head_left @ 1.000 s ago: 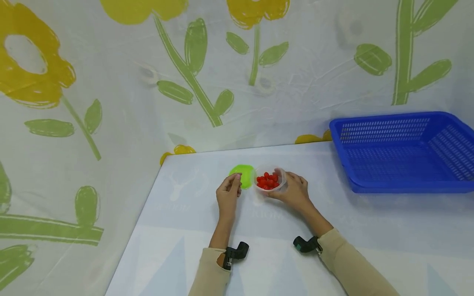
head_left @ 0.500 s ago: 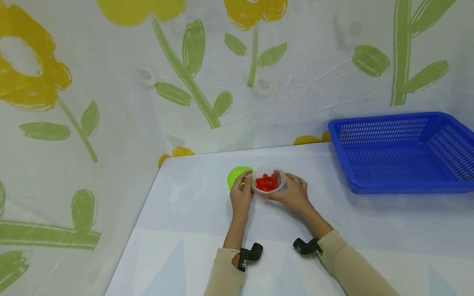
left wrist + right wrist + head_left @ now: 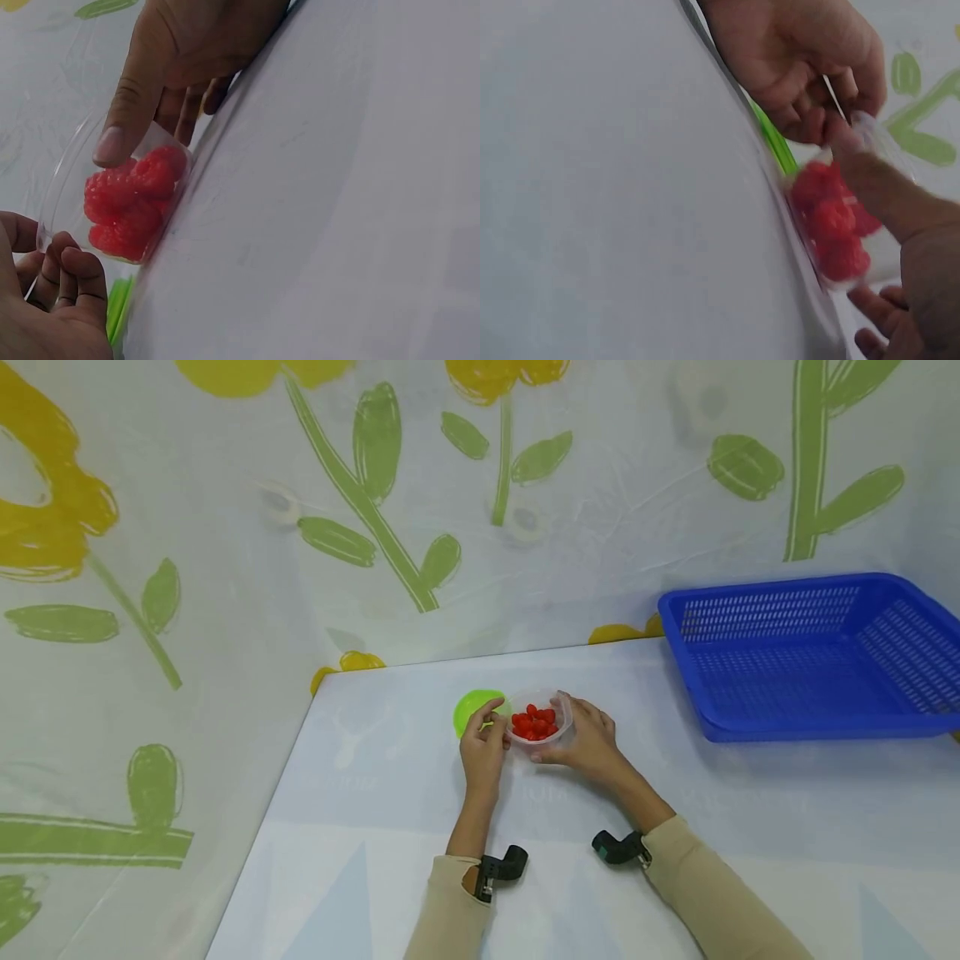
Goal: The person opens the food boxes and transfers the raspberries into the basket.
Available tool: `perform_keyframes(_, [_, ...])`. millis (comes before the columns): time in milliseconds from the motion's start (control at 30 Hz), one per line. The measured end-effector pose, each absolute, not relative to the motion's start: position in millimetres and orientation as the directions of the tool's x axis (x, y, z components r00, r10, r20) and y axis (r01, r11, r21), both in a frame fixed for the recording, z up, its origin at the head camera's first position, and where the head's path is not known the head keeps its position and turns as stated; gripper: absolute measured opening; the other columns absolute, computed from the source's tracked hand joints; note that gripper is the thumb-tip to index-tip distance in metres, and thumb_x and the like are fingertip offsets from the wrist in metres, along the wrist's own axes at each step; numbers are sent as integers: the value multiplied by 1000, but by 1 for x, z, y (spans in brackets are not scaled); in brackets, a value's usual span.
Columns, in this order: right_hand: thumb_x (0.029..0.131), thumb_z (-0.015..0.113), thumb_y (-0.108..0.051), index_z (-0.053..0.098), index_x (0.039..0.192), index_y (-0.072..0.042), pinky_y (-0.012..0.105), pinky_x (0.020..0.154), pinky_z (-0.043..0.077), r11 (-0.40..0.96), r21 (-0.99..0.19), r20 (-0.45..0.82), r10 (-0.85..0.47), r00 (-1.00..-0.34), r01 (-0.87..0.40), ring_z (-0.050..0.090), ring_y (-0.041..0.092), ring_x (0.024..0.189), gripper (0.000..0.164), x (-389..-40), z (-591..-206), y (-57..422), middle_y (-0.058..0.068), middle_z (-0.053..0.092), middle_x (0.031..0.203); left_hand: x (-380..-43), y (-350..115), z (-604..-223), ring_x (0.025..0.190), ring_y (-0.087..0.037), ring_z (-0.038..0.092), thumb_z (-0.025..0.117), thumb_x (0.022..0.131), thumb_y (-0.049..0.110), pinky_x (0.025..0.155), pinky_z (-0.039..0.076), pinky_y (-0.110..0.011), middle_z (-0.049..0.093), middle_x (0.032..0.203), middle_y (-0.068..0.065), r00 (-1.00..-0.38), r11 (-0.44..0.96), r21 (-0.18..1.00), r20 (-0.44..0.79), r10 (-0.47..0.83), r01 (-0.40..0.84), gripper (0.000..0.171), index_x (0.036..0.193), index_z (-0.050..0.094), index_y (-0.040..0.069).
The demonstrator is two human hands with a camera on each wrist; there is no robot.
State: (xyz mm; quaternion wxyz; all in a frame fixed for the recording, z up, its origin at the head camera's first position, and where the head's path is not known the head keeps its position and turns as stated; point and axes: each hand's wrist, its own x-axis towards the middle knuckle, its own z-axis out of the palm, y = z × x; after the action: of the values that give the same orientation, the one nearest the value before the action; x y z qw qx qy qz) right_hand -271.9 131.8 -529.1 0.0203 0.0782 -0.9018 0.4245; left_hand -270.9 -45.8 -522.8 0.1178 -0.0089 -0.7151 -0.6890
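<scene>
A clear plastic tub (image 3: 523,701) holds several red raspberries (image 3: 135,199) and stands on the white table. My right hand (image 3: 592,739) grips it from the right side, thumb at the near wall and fingers round the far side. At the tub's left rim is my left hand (image 3: 482,752), its bent fingers pinching the edge, as the left wrist view shows. Just behind the left hand lies a round bright green lid (image 3: 468,713), partly covered by the fingers. In the right wrist view the raspberries (image 3: 836,225) press against the clear wall, below both hands.
A large blue plastic basket (image 3: 817,732) stands at the back right of the white table (image 3: 600,910). Behind the table hangs a pale cloth (image 3: 615,535) printed with yellow flowers and green leaves. Each wrist carries a small black camera (image 3: 504,863).
My left hand has moved right from over the green lid to the tub's left rim. The right hand keeps its hold on the tub. The head view has shifted slightly.
</scene>
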Motion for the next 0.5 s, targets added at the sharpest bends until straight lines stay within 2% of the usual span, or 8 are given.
perform_keyframes(133, [57,78,-58,21,146,-25,64,101,15,560,-822,12,-167,-986,-105,11,34,135,110,-272,-522,142,5,26,146,-274,-46,-527,61,-20,53,55,92,15,57,50,-23,54,89,-5,-971,37,984,178,-161,174,26,117,62,17])
perform_keyframes(267, [63,78,-53,17,144,-39,66,100,18,480,-869,7,-224,-974,-117,14,28,136,102,-271,-513,158,-3,25,147,-275,-48,-525,62,-20,53,55,91,15,58,49,-22,54,89,-6,-975,5,987,162,-151,163,27,118,61,14])
perform_keyframes(367, [67,76,-51,24,140,-45,62,101,22,462,-874,39,-244,-969,-152,23,27,134,89,-269,-507,169,-7,28,144,-273,-48,-520,63,-23,54,55,91,14,58,50,-24,54,89,-8,-981,-27,989,139,-134,143,28,119,61,11])
perform_keyframes(500, [74,71,-50,43,135,-35,57,99,30,460,-861,113,-242,-964,-216,32,26,126,69,-268,-500,177,-5,35,137,-266,-47,-507,65,-30,54,55,91,10,60,52,-29,54,90,-11,-983,-31,990,136,-122,141,29,119,60,7])
